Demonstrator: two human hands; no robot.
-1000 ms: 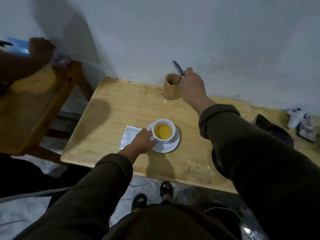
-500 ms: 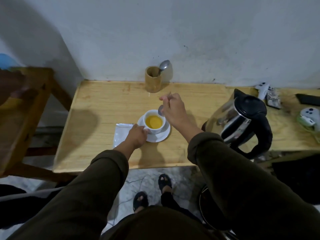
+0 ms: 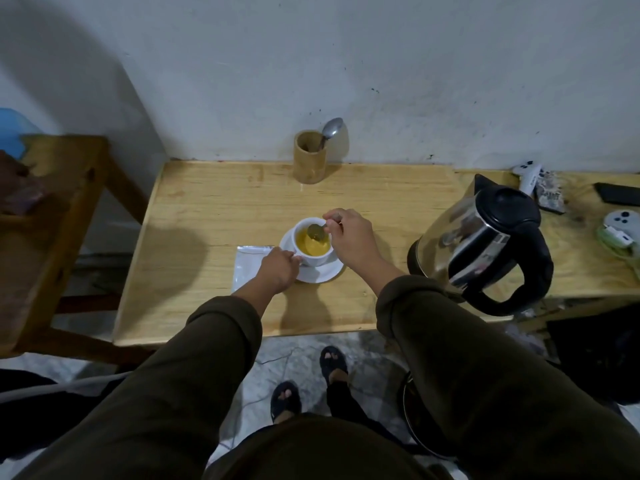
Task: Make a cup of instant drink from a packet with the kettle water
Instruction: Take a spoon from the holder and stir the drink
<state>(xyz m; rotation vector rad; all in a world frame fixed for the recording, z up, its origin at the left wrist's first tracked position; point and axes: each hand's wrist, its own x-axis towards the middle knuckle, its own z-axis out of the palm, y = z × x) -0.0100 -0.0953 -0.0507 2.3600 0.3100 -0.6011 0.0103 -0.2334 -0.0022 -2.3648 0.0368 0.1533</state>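
You have two spoons: one (image 3: 316, 231) in the cup (image 3: 312, 244), one (image 3: 330, 130) in the holder (image 3: 310, 156). One kettle (image 3: 485, 240), one saucer (image 3: 320, 270), one packet (image 3: 250, 263).

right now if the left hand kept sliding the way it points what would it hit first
The left hand points right, at the cup on the saucer. It already looks to touch the cup's near side, though exact contact is unclear.

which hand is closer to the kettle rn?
Right. The right hand holds a spoon in the cup, on the kettle side. The left hand grips the cup's far side, by the packet.
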